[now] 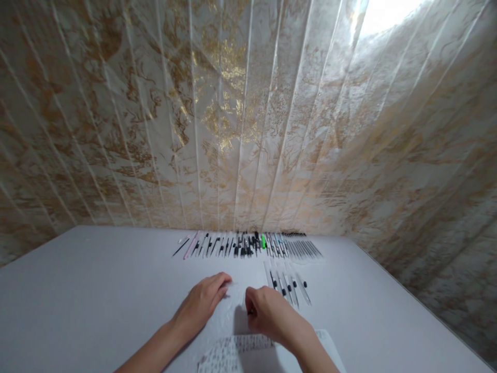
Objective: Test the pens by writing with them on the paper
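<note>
My left hand (205, 296) rests low over the white table, its fingers bent and pressed together. By its fingertips there is a faint, shiny patch that looks like clear plastic film (227, 311); whether the fingers grip it I cannot tell. Closed in a pinch, my right hand (267, 310) is just to the right of it. A small dark bit (250, 312) shows at its curled fingers, too small to name. Beyond the right hand lie several clear pens with black grips (289, 286), side by side. A sheet of handwritten paper (233, 352) is partly under my right forearm.
Along the back of the white table (97, 290) runs a long row of pens and pen parts (217, 246). It includes a bright green piece (263, 242) and thin grey refills (306, 249) at the right. A gold-patterned curtain (233, 129) hangs behind.
</note>
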Motion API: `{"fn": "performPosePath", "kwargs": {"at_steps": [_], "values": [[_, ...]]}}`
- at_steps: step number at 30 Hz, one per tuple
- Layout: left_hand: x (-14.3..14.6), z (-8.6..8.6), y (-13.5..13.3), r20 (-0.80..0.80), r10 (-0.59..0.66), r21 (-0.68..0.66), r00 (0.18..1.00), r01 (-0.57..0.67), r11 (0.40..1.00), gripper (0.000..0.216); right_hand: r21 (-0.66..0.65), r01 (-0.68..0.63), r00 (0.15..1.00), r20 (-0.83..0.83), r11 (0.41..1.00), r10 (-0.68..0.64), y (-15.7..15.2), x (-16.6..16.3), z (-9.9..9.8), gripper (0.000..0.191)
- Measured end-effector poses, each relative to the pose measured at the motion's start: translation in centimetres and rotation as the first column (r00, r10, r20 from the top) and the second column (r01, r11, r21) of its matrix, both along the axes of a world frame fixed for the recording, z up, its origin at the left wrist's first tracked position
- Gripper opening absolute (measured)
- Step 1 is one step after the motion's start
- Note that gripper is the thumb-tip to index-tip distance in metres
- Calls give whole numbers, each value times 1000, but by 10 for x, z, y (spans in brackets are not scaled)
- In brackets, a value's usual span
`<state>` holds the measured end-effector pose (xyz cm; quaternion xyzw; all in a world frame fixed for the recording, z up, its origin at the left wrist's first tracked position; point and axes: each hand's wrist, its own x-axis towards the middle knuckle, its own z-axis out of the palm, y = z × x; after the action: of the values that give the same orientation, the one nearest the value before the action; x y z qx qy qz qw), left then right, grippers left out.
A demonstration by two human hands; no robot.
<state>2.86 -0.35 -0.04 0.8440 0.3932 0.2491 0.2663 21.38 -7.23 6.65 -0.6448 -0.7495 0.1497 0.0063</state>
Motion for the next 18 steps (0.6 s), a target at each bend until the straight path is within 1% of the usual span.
{"fn": "performPosePath", "kwargs": {"at_steps": [2,3,4,6,7,9,10,12,14,18], "values": [[1,1,-2,17,-9,-1,1000,9,1000,19,69,14,989,-150,998,-3,4,5,2,24],[2,2,-3,27,-19,-1,999,19,1000,19,105,34,966,-260,994,-6,7,8,2,20],[3,4,-4,38,-31,1,999,31,1000,19,137,67,925,-381,988,-10,10,11,0,18],[4,7,-7,64,-53,5,997,53,999,19,159,145,798,-602,976,-21,16,16,-6,16],[5,9,-8,77,-61,4,995,61,998,19,143,168,731,-681,975,-26,19,18,-11,16],[6,11,-10,97,-71,0,993,72,997,19,87,169,602,-797,982,-33,24,20,-21,14],[7,12,-10,103,-76,-4,992,77,997,19,61,158,551,-833,986,-37,25,20,-25,12],[8,12,-11,114,-87,-13,990,89,996,19,31,136,492,-869,990,-41,27,20,-30,10],[9,12,-11,129,-89,-22,988,93,995,19,19,132,479,-877,991,-47,27,18,-31,9],[9,14,-12,142,-77,-44,987,84,996,21,10,133,489,-870,991,-57,27,17,-29,6]]}}
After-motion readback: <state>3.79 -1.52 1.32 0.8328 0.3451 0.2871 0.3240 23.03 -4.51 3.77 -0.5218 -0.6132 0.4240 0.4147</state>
